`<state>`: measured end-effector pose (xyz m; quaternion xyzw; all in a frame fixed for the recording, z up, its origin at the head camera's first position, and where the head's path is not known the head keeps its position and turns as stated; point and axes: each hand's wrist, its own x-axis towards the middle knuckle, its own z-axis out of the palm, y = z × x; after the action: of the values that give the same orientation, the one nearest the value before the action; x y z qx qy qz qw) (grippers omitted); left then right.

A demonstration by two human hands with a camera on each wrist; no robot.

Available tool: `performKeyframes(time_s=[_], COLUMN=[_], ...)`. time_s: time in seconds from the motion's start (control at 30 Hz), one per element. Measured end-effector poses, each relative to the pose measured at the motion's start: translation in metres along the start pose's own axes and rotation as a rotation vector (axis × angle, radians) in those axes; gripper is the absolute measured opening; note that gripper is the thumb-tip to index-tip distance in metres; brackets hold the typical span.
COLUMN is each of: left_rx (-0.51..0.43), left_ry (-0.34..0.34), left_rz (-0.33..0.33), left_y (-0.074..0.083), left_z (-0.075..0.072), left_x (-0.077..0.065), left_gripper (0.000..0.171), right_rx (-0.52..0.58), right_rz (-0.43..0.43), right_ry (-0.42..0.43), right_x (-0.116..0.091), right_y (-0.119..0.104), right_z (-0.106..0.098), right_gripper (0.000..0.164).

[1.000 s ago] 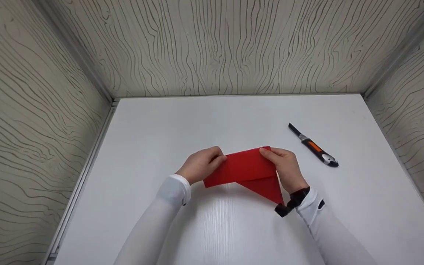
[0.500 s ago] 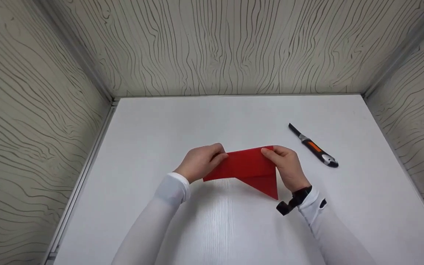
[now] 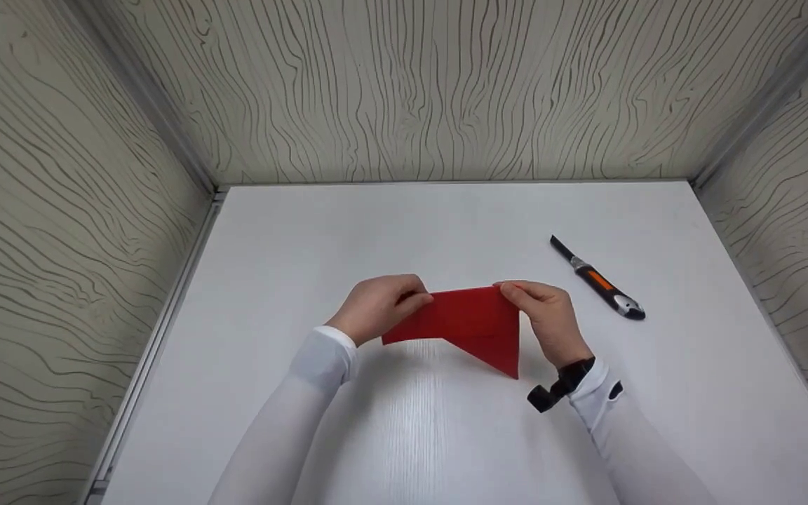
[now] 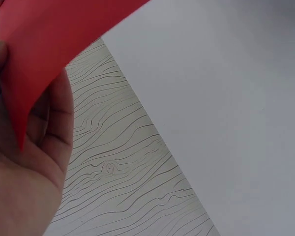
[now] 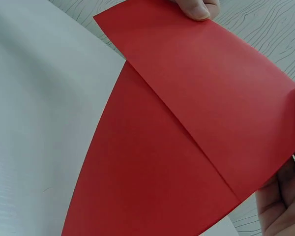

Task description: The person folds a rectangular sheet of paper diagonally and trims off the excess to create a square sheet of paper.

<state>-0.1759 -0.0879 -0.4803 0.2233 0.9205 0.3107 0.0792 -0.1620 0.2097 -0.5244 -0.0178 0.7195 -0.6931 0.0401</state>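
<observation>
A folded sheet of red paper (image 3: 474, 315) is held up over the white table between both hands. Its upper part is a long band, and a triangular flap (image 5: 142, 157) points down below it at the right. My left hand (image 3: 379, 305) pinches the band's upper left edge, thumb in front; in the left wrist view the paper's corner hangs in front of the curled fingers (image 4: 59, 113). With thumb and fingers my right hand (image 3: 548, 315) pinches the upper right corner. The fold line between band and flap shows clearly in the right wrist view.
A utility knife (image 3: 600, 280) with a black and orange handle lies on the white table (image 3: 348, 224) at the right, its blade out and pointing away to the back left. Wood-patterned panels (image 3: 411, 91) stand around the table's back and sides.
The red paper has shifted slightly left, and its right side now hangs more upright. Both hands keep their pinch on it; the left has moved slightly left. The knife has not moved.
</observation>
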Motion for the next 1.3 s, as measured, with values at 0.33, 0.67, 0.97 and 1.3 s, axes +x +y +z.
performKeyframes(time_s=[0.33,0.67,0.97,1.3], left_rx=[-0.069,-0.147,-0.196,-0.296], left_ry=[0.016,0.034,0.026,0.035], left_rz=[-0.030,-0.051,-0.076,-0.119], left_y=[-0.002,-0.008,-0.011,-0.014], left_z=[-0.004,-0.006,-0.006,-0.007], left_x=[-0.002,-0.004,-0.005,-0.007], left_gripper=[0.010,0.009,0.008,0.009], right_rx=[0.019,0.091,0.081,0.049], right_rz=[-0.019,-0.046,-0.046,-0.035], right_ry=[0.018,0.067,0.064,0.083], right_x=[0.000,0.002,0.001,0.001], right_y=[-0.001,0.000,0.000,-0.002], right_z=[0.000,0.000,-0.003,-0.011], right_gripper=[0.036,0.031,0.036,0.038])
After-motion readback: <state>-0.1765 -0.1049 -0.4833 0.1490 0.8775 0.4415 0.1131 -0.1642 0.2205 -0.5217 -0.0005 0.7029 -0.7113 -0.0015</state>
